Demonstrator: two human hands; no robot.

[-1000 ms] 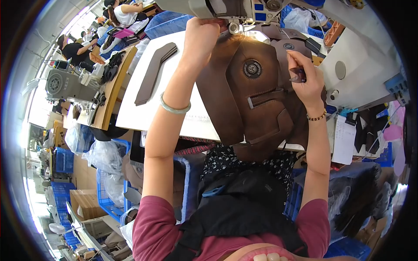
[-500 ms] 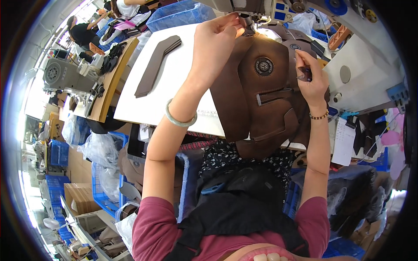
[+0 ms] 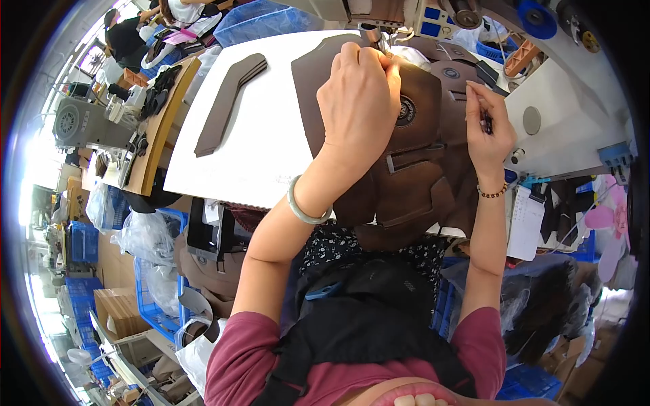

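Observation:
Brown leather-like panels [image 3: 416,193], stitched together with a round emblem and a slit pocket, lie over the white table and hang past its front edge. My left hand [image 3: 359,101] is curled over their upper part, close below the needle area of a sewing machine [image 3: 371,30]. Its fingers are pinched together; what lies between them is hidden. Right of the emblem, my right hand [image 3: 490,132] is raised over the panels, closed around a small dark object [image 3: 487,122] that is mostly covered by the fingers.
Stacked brown strips [image 3: 230,101] lie on the white tabletop [image 3: 271,145] at left. The machine's pale body [image 3: 555,118] stands at right, beside a paper sheet [image 3: 526,223]. Blue crates [image 3: 267,24] and another machine [image 3: 91,122] surround the table. Two people sit at the far left.
My left hand has come down and nearer from the needle area, onto the panels. A dark panel edge now shows to its left. My right hand has turned slightly, staying closed.

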